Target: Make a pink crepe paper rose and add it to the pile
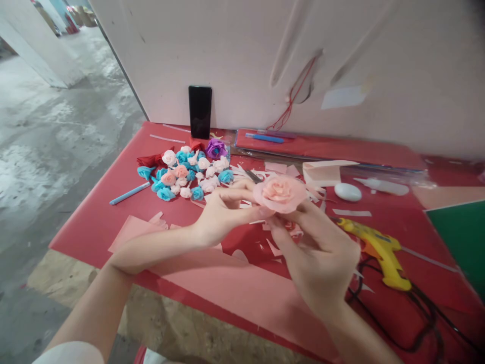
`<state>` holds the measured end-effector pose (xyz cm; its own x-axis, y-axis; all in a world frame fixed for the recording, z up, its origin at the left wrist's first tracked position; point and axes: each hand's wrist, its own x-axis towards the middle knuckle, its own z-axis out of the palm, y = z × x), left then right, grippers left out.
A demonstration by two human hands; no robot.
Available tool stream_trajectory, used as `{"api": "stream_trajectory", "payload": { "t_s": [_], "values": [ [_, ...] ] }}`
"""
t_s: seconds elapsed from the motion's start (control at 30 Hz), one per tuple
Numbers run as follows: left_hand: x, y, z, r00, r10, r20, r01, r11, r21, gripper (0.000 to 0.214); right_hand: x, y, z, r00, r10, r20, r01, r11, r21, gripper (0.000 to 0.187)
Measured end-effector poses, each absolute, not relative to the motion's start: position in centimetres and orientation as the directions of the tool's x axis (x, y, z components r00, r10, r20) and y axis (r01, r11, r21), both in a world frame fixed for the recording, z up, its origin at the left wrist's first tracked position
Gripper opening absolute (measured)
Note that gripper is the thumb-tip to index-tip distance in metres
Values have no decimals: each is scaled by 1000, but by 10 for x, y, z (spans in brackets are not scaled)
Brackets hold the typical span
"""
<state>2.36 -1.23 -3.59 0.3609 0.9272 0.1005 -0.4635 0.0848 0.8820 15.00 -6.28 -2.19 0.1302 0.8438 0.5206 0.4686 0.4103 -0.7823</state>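
Observation:
A pink paper rose [279, 193] is held up above the red table between both hands. My left hand [227, 210] pinches the rose's outer petals at its left edge. From below and the right, my right hand [316, 245] grips its underside, where the fingertips are partly hidden by the bloom. Pink and white paper scraps lie on the table under and around the hands. A large pink paper sheet [231, 288] is spread below the wrists.
Several small blue, white and pink paper flowers [187, 174] are heaped left of the hands. A phone [200, 112] leans on the wall behind. At right lie a yellow glue gun [375, 247] with a black cord, a white egg-shaped object [347, 192] and a white bottle [386, 186].

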Motion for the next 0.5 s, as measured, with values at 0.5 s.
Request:
{"api": "stream_trajectory", "payload": {
  "t_s": [0.5],
  "values": [
    [20, -12, -37, 391, 911, 131, -384, 32, 923, 11, 159, -59, -23, 74, 950, 302, 147, 289, -946, 15]
  ]
}}
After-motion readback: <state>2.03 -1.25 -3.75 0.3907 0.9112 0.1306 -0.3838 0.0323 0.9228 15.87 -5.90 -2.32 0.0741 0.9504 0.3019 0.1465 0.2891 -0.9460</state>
